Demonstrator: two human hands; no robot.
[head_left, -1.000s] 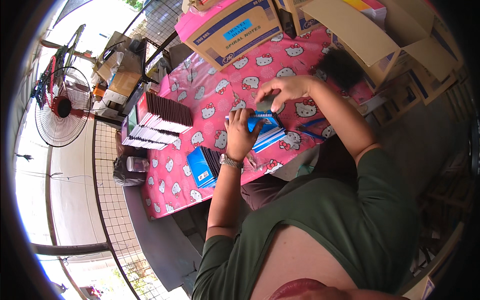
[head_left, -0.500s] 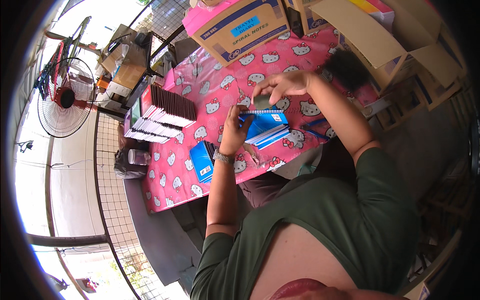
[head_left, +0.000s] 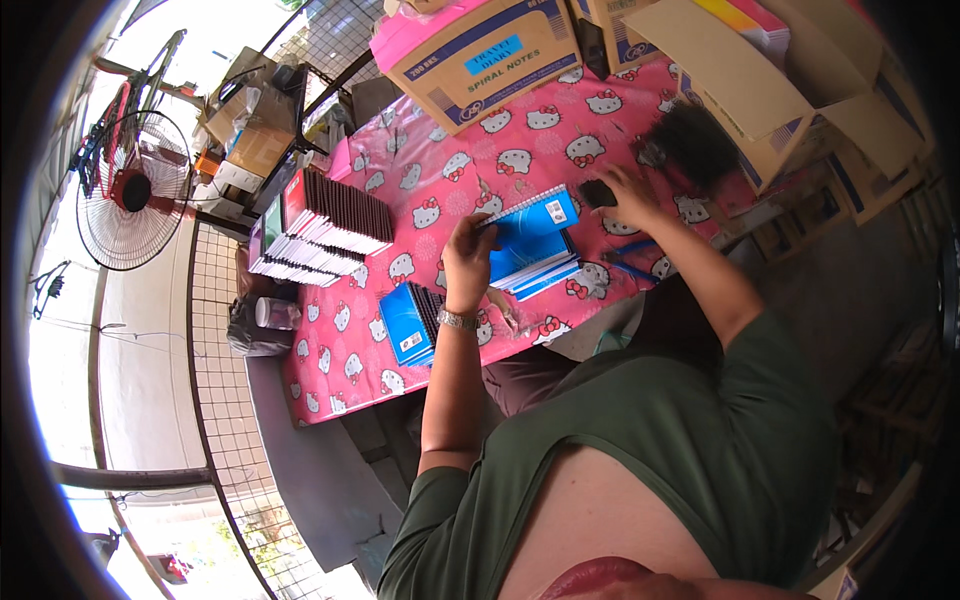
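Note:
My left hand (head_left: 468, 255) grips the left edge of a blue spiral notebook (head_left: 537, 222), holding it tilted over a small stack of blue notebooks (head_left: 535, 272) on the pink cat-patterned tablecloth (head_left: 440, 180). To the right of the notebook, my right hand (head_left: 628, 190) closes its fingers on a small black object (head_left: 598, 193). Another short pile of blue notebooks (head_left: 408, 322) lies near the table's front edge, left of my left wrist.
A large stack of dark-edged notebooks (head_left: 320, 228) stands at the table's left. A cardboard box (head_left: 480, 55) sits at the back, with open cartons (head_left: 760, 90) at the right. Blue pens (head_left: 630, 250) lie by my right forearm. A standing fan (head_left: 130, 190) is at far left.
My right hand has left the top of the blue notebook and moved right onto the small black object. My left hand stays on the notebook's edge.

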